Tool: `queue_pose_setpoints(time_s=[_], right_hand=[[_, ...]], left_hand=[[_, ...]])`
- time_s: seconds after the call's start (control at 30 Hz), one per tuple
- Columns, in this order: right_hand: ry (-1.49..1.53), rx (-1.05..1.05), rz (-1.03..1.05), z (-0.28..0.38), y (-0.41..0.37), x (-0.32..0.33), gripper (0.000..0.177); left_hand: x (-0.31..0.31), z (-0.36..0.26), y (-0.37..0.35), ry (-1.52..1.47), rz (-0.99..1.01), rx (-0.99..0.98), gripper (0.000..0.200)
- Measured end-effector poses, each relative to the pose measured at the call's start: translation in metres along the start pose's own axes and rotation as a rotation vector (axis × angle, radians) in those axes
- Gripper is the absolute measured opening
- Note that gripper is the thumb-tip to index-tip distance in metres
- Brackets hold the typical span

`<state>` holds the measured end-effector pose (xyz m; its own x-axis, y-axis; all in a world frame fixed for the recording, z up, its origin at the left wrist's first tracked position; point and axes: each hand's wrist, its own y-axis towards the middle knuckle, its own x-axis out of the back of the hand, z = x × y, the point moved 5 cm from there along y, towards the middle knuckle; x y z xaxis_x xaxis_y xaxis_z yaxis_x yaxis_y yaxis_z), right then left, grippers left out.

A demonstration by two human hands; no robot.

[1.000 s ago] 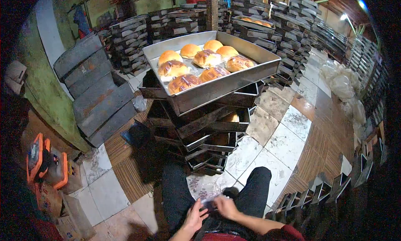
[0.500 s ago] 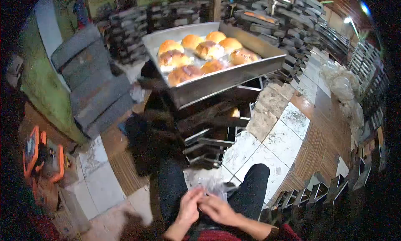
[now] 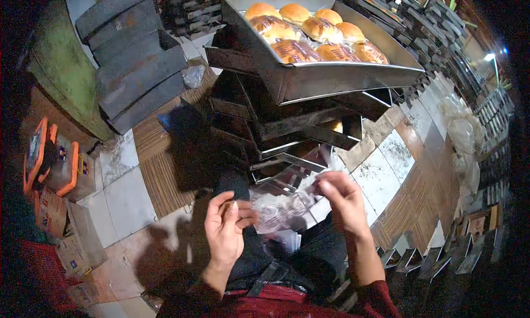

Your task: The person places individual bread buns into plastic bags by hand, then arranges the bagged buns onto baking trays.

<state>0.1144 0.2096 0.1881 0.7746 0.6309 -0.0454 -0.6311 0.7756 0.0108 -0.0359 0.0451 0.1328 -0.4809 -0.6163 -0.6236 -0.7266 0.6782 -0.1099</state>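
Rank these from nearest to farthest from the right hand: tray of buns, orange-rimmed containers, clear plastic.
From the right hand:
1. Clear plastic, just to its left
2. Tray of buns, raised, ahead
3. Orange-rimmed containers, far left

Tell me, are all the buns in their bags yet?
Not all, it seems. In the top tray, five buns look wrapped in printed plastic. The right hand pinches a clear printed bag, with the left hand beside it. Four plain-looking buns at the back probably still need bags. The lower trays are mostly hidden, so I can't count more.
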Motion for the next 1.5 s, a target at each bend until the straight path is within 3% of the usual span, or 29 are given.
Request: queue_pose_setpoints(time_s=[0.03, 0.07, 0.13, 0.17, 0.2, 0.27, 0.3, 0.33, 0.4, 0.43, 0.47, 0.5, 0.53, 0.57, 0.6, 0.63, 0.67, 0.7, 0.73, 0.8, 0.87, 0.93, 1.03, 1.13, 1.27, 1.4, 1.47, 1.5], right_hand=[[0.219, -0.053, -0.017, 0.003, 0.003, -0.003, 0.017], [0.209, -0.058, -0.017, 0.003, 0.004, -0.004, 0.017], [-0.124, -0.091, 0.083, -0.001, 0.008, -0.01, 0.017], [-0.339, -0.02, 0.164, 0.009, 0.01, -0.015, 0.018], [-0.271, -0.142, 0.253, 0.004, 0.012, -0.016, 0.016], [-0.414, 0.014, -0.01, 0.035, 0.025, 0.004, 0.014], [-0.414, 0.132, -0.21, 0.053, 0.027, 0.008, 0.012], [-0.648, 0.268, -0.269, 0.067, 0.028, 0.007, 0.013], [-0.822, 0.351, 0.369, 0.093, 0.032, -0.034, 0.011], [-0.895, 0.575, 0.162, 0.118, 0.039, -0.028, 0.012], [-0.959, 0.802, -0.052, 0.145, 0.045, -0.018, 0.013], [-1.027, 0.735, -0.359, 0.171, 0.058, 0.012, 0.017], [-0.654, 1.024, -0.49, 0.199, 0.079, 0.011, 0.031], [-0.806, 1.037, -0.516, 0.221, 0.111, 0.01, 0.029], [-0.959, 1.045, -0.54, 0.242, 0.147, 0.016, 0.027], [-1.037, 1.02, -0.381, 0.245, 0.201, 0.027, 0.032], [-1.487, 0.758, -0.433, 0.244, 0.253, 0.043, 0.034], [-1.747, 0.712, -0.329, 0.236, 0.286, 0.048, 0.037], [-1.73, 0.776, -0.16, 0.219, 0.323, 0.071, 0.038], [-1.86, 0.488, -0.071, 0.195, 0.368, 0.103, 0.034], [-2.218, 0.979, 0.49, 0.165, 0.391, 0.114, 0.027], [-2.183, 0.859, 0.435, 0.15, 0.432, 0.163, 0.037], [-1.976, 0.82, 0.436, 0.097, 0.424, 0.135, 0.038], [-1.771, 0.696, 0.304, 0.087, 0.378, 0.125, 0.04], [-1.498, 0.532, 0.104, 0.072, 0.315, 0.189, 0.043], [-1.204, 0.404, -0.11, 0.07, 0.23, 0.21, 0.047], [-1.049, 0.34, -0.212, 0.065, 0.183, 0.215, 0.049], [-0.976, 0.308, -0.26, 0.065, 0.157, 0.217, 0.05]], left_hand=[[-0.011, -0.003, 0.001, -0.151, 0.033, 0.1, 0.028], [-0.008, -0.001, 0.003, -0.16, 0.029, 0.105, 0.028], [-0.014, 0.012, 0.002, 0.033, 0.353, 0.285, 0.023], [-0.009, 0.019, 0.003, 0.036, 0.3, 0.323, 0.015], [-0.009, 0.02, 0.005, 0.029, 0.304, 0.323, 0.015], [0.001, 0.011, 0.015, 0.429, 0.098, 0.109, 0.009], [0.009, 0.013, 0.019, 0.41, 0.034, -0.044, 0.014], [0.01, 0.013, 0.025, 0.397, 0.042, -0.043, 0.014], [0.015, 0.008, 0.038, 0.328, -0.014, -0.003, 0.019], [0.013, 0.009, 0.042, 0.287, -0.123, 0.029, 0.017], [0.013, 0.012, 0.049, 0.28, -0.108, 0.023, 0.017], [0.019, 0.021, 0.054, -0.078, -0.115, 0.058, 0.021], [0.027, 0.033, 0.058, -0.433, -0.124, 0.095, 0.027], [0.04, 0.056, 0.067, -0.464, 0.088, 0.097, 0.039], [0.047, 0.07, 0.066, -0.468, 0.086, 0.099, 0.039], [0.05, 0.087, 0.063, -0.685, 0.053, 0.227, 0.04], [0.053, 0.104, 0.058, -0.902, 0.013, 0.353, 0.041], [0.058, 0.122, 0.052, -0.958, 0.023, 0.425, 0.041], [0.061, 0.138, 0.045, -1.016, 0.024, 0.491, 0.041], [0.057, 0.134, 0.039, -1.02, 0.284, 0.386, 0.034], [0.063, 0.138, 0.038, -0.97, 0.379, 0.409, 0.034], [0.06, 0.138, 0.043, -0.986, 0.47, 0.447, 0.041], [0.059, 0.147, 0.045, -0.92, 0.442, 0.489, 0.05], [0.058, 0.153, 0.041, -0.925, 0.38, 0.634, 0.053], [0.053, 0.149, 0.042, -0.856, 0.452, 0.529, 0.055], [0.048, 0.132, 0.047, -0.746, 0.476, 0.433, 0.056], [0.043, 0.119, 0.044, -0.552, 0.472, 0.326, 0.056], [0.059, 0.124, 0.038, -0.38, 0.344, 0.405, 0.059]])
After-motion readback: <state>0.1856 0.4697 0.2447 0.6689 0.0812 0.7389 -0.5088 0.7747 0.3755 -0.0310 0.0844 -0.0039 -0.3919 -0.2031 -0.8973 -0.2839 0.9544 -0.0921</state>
